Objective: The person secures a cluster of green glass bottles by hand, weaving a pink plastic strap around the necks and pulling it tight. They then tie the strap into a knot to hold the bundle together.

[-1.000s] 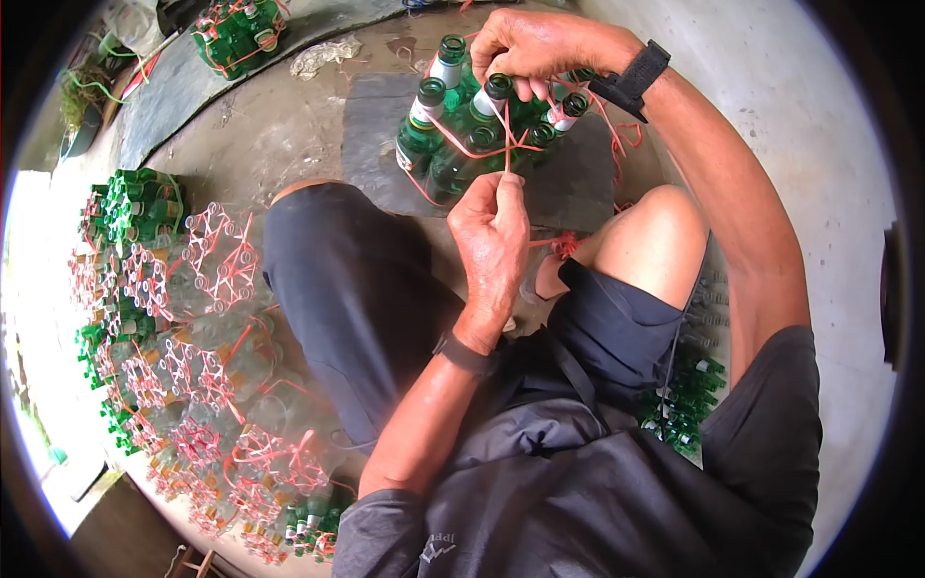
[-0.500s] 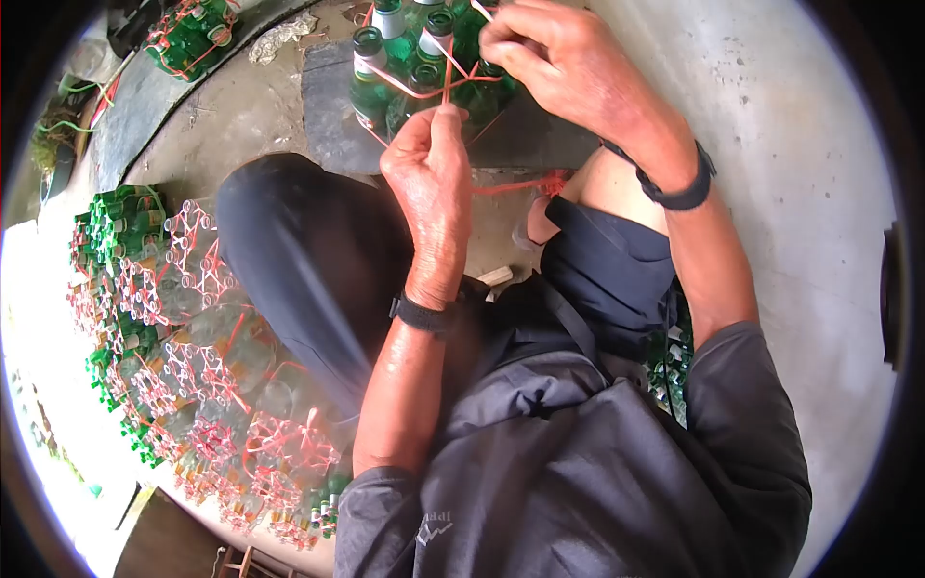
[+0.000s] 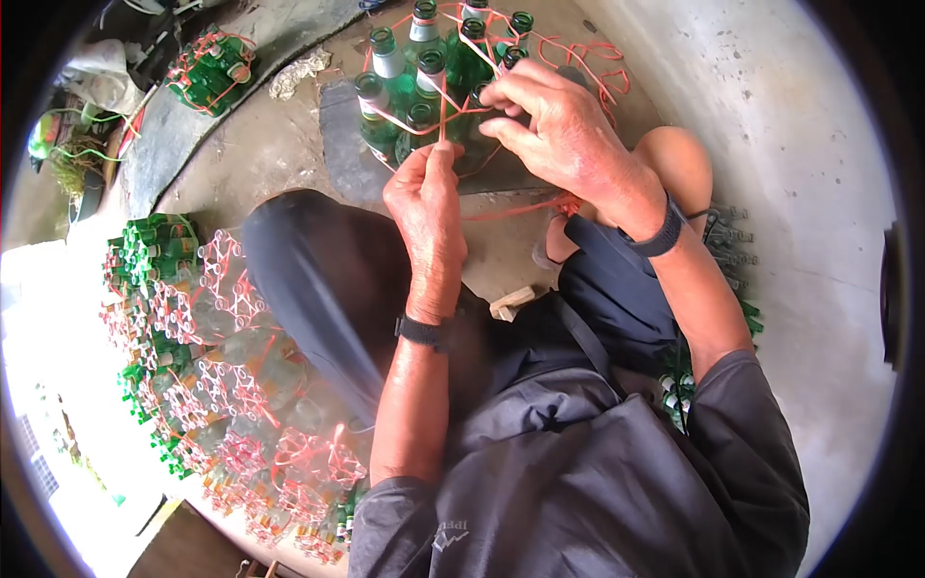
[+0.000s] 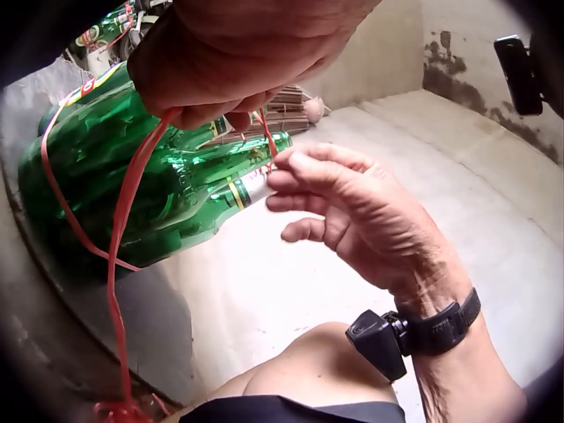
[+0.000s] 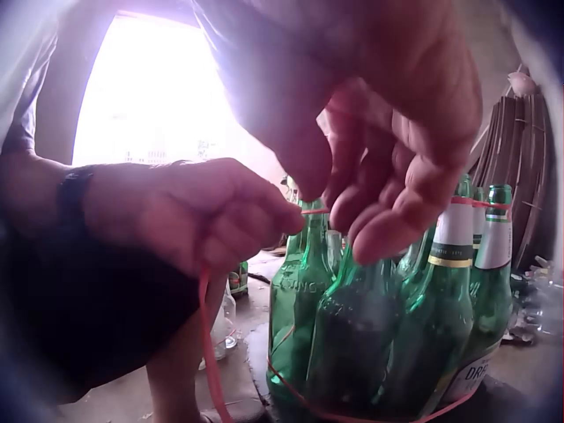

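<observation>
Red string (image 3: 443, 118) runs up from the left hand (image 3: 429, 217), one strand pinched between thumb and bent fingers, and crosses the necks of a cluster of green bottles (image 3: 428, 87). At least nine bottle mouths can be counted, all upright and just beyond the left fingers; hidden ones may add to that. The right hand (image 3: 578, 140) hovers at the cluster's near right corner, its fingers loosely bent, thumb and forefinger apart in the head view, their tips beside a neck and the string. Whether they touch either, I cannot tell.

Under the bottles, past both sets of fingers, lies one dark slab (image 3: 339, 140). Loose loops of the same string spread beyond the right fingers. Two black wristbands (image 3: 422, 332) are worn, one per arm. Well beyond the left fingers, to their left, sits one more tied green bundle (image 3: 214, 75); nearer the person on that side stand clear bottles (image 3: 226, 390), too many to count. One wood piece (image 3: 511, 302) lies below the left fingers.
</observation>
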Demonstrator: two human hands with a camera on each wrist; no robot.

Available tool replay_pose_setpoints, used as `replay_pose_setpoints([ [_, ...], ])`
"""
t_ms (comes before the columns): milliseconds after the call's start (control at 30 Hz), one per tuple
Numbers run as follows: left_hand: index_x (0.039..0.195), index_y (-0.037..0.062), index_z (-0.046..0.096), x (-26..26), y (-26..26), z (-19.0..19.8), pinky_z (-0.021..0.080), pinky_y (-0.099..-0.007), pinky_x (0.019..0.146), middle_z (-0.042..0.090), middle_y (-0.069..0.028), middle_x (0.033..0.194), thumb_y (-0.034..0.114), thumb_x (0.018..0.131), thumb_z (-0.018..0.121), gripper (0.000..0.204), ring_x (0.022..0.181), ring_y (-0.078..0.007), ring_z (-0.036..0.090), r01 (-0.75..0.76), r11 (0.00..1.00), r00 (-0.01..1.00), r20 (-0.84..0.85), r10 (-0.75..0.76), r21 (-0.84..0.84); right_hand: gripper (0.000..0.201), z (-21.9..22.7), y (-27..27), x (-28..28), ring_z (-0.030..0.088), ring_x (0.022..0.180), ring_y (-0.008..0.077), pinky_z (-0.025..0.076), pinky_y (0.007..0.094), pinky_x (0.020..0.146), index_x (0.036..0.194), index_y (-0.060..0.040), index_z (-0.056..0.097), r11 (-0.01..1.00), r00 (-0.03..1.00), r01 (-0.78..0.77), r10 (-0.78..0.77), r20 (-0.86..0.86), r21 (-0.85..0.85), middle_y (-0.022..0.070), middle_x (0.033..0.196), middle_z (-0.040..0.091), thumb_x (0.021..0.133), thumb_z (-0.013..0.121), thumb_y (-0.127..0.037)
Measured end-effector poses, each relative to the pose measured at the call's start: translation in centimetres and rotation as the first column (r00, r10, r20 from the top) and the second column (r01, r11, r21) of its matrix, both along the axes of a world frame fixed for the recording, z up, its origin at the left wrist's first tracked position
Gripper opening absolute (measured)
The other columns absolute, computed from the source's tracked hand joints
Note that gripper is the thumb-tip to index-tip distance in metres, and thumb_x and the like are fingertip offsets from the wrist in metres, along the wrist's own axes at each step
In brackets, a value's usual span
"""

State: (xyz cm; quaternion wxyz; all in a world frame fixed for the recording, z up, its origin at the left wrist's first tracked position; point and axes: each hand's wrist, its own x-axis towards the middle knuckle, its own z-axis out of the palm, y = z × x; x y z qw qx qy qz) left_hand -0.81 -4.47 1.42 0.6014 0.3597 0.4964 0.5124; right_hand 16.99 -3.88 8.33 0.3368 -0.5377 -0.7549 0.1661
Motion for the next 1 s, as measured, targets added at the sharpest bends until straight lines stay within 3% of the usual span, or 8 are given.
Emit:
replay_pose_setpoints([
  [67,0.104,-0.0023,0.078,0.0,-0.2,0.2,0.028,-0.0239,0.048,0.049,0.0072,0.068,0.021,0.106,0.070,0.025,0.053,-0.0030,0.039,0.002,1.000,1.000,-0.011,-0.002,-0.002,0.028,-0.2,1.1,-0.5,0.072,0.094,0.0354,0.060,0.0459,0.082,0.111,-0.0047,0.072,0.977,0.997,0.023,-0.040,0.073,0.213,0.0124,0.109,0.066,0.086,0.083,-0.012],
  [100,0.104,-0.0018,0.078,0.0,-0.4,0.5,0.029,-0.0238,0.049,0.050,0.0074,0.068,0.021,0.106,0.070,0.025,0.055,-0.0028,0.040,0.003,1.000,1.000,-0.016,-0.003,-0.004,0.028,-0.2,1.4,-0.7,0.072,0.095,0.0343,0.060,0.0460,0.081,0.111,-0.0056,0.072,0.973,0.991,0.027,-0.057,0.124,0.230,0.0105,0.116,0.065,0.086,0.083,-0.013],
  [300,0.102,-0.0009,0.081,-0.4,-0.3,1.0,0.032,-0.0249,0.055,0.053,0.0068,0.072,0.021,0.104,0.071,0.024,0.063,-0.0035,0.043,0.000,1.000,0.995,-0.099,0.003,0.029,0.025,-1.3,2.4,-0.8,0.071,0.093,0.0331,0.060,0.0446,0.080,0.108,-0.0065,0.073,0.976,0.984,0.000,-0.039,0.175,0.219,0.0076,0.107,0.066,0.087,0.083,-0.015],
  [567,0.104,-0.0030,0.082,-1.1,-0.3,2.0,0.043,-0.0254,0.068,0.065,0.0020,0.080,0.018,0.103,0.071,0.024,0.074,-0.0071,0.054,0.026,0.997,0.966,-0.259,-0.005,0.079,0.021,-1.8,2.9,-1.0,0.071,0.091,0.0328,0.060,0.0442,0.078,0.101,-0.0061,0.073,0.963,0.994,0.000,-0.030,0.108,0.270,0.0081,0.097,0.067,0.085,0.083,-0.015],
  [667,0.100,-0.0078,0.078,-1.4,-0.3,2.7,0.048,-0.0310,0.067,0.066,-0.0005,0.074,0.015,0.103,0.068,0.026,0.072,-0.0089,0.054,0.049,0.989,0.953,-0.303,-0.005,0.138,0.021,-1.9,2.9,-1.0,0.071,0.091,0.0330,0.059,0.0443,0.078,0.101,-0.0059,0.073,0.965,0.994,0.018,-0.046,0.103,0.262,0.0084,0.096,0.067,0.084,0.083,-0.014],
  [733,0.106,-0.0067,0.080,-1.6,-0.3,2.4,0.049,-0.0287,0.077,0.072,-0.0024,0.086,0.016,0.103,0.069,0.025,0.082,-0.0100,0.061,0.099,0.987,0.937,-0.345,-0.049,0.130,0.021,-1.9,2.9,-1.0,0.071,0.092,0.0332,0.059,0.0445,0.079,0.100,-0.0057,0.073,0.969,0.994,0.032,-0.056,0.092,0.245,0.0085,0.096,0.067,0.084,0.083,-0.014],
  [1000,0.105,-0.0069,0.079,-1.7,-0.3,2.4,0.050,-0.0300,0.071,0.069,-0.0037,0.078,0.016,0.103,0.068,0.025,0.074,-0.0105,0.060,0.167,0.956,0.876,-0.481,-0.031,0.242,0.016,-2.2,3.0,-1.2,0.071,0.093,0.0341,0.059,0.0456,0.080,0.098,-0.0063,0.072,0.970,0.995,0.050,-0.070,0.072,0.239,0.0093,0.096,0.067,0.085,0.079,-0.012],
])
